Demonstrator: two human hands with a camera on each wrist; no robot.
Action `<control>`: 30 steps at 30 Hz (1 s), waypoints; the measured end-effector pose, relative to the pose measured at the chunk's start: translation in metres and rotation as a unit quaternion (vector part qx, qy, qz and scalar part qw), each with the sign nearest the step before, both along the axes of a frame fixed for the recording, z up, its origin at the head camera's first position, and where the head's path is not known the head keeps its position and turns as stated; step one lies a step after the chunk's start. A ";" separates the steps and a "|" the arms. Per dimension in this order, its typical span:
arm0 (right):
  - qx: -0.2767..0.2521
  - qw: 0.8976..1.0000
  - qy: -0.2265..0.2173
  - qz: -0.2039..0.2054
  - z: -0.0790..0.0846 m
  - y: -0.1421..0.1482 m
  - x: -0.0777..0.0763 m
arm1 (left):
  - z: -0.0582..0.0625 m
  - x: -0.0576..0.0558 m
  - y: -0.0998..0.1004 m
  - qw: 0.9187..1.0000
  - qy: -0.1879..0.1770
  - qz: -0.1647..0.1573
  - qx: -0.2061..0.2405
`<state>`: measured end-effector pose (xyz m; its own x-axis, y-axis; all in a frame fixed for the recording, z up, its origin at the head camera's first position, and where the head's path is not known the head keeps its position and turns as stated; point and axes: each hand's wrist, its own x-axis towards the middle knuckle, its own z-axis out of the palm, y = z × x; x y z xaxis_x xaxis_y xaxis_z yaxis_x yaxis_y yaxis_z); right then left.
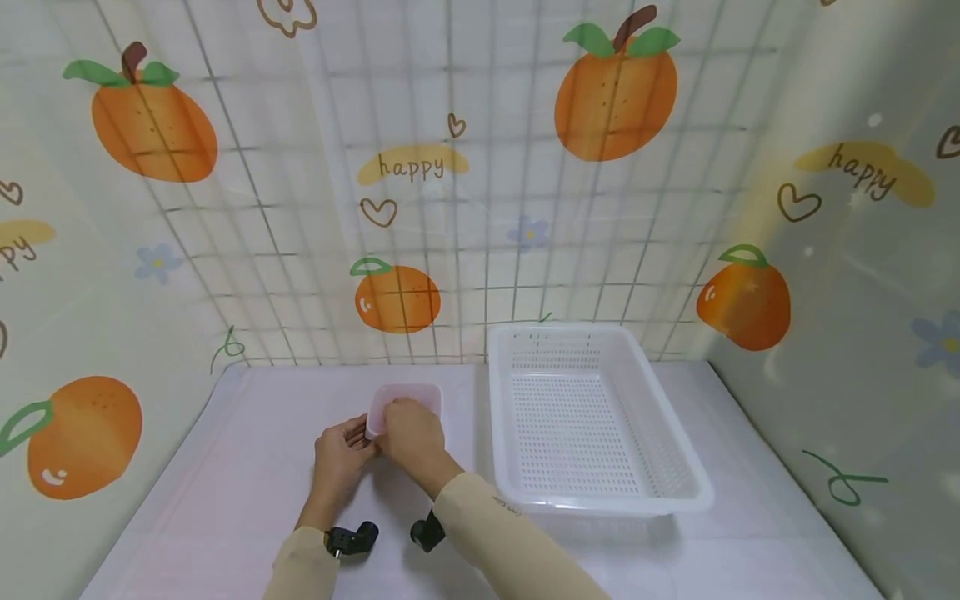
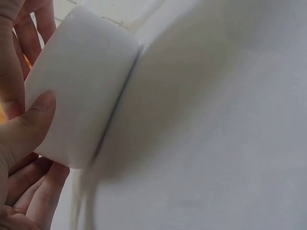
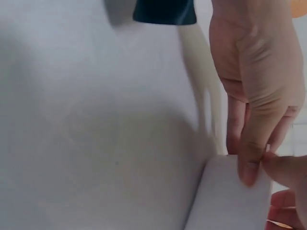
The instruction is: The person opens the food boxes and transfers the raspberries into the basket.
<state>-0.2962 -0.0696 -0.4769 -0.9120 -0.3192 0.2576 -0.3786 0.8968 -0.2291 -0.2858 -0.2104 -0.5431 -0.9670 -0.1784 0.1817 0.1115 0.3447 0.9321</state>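
Note:
A small box [image 1: 430, 398], whitish at the sides and pinkish on top, sits on the left half of the table. My left hand [image 1: 341, 454] grips its near left corner, thumb [image 2: 41, 115] flat against the white side wall and fingers [image 2: 48, 199] curled round the end. Bent over the top is my right hand [image 1: 414, 433], its fingers curled at the rim. In the right wrist view the right thumb [image 3: 285, 170] meets the left thumb at the box's edge. What lies under the right fingers is hidden by the hand.
A large white perforated plastic basket [image 1: 600, 502] stands to the right of the hands. White cloth [image 1: 225, 500] covers the table. A curtain [image 1: 480, 208] printed with oranges hangs over a wire grid behind. Black cameras [image 1: 354, 539] are strapped to both wrists.

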 end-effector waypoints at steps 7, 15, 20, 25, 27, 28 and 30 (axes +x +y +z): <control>-0.034 0.999 0.031 -0.008 -0.010 0.001 0.002 | -0.004 0.001 -0.002 1.000 0.008 0.005 0.011; -0.001 0.991 0.130 0.015 -0.025 0.003 0.003 | -0.009 -0.002 -0.004 1.000 0.026 0.008 0.005; 0.035 0.984 0.172 0.031 -0.032 0.003 0.003 | -0.011 -0.004 -0.006 1.000 0.030 0.006 0.002; 0.080 0.979 0.181 0.046 -0.036 0.002 0.005 | -0.012 -0.005 -0.006 1.000 0.026 0.000 0.014; 0.093 0.976 0.190 0.051 -0.037 0.002 0.006 | -0.012 -0.005 -0.006 0.999 0.029 -0.001 0.015; 0.094 0.975 0.196 0.052 -0.038 0.002 0.007 | -0.012 -0.005 -0.005 0.999 0.031 0.000 0.010; 0.089 0.972 0.212 0.052 -0.040 0.001 0.006 | -0.012 -0.005 -0.005 0.999 0.038 0.001 0.005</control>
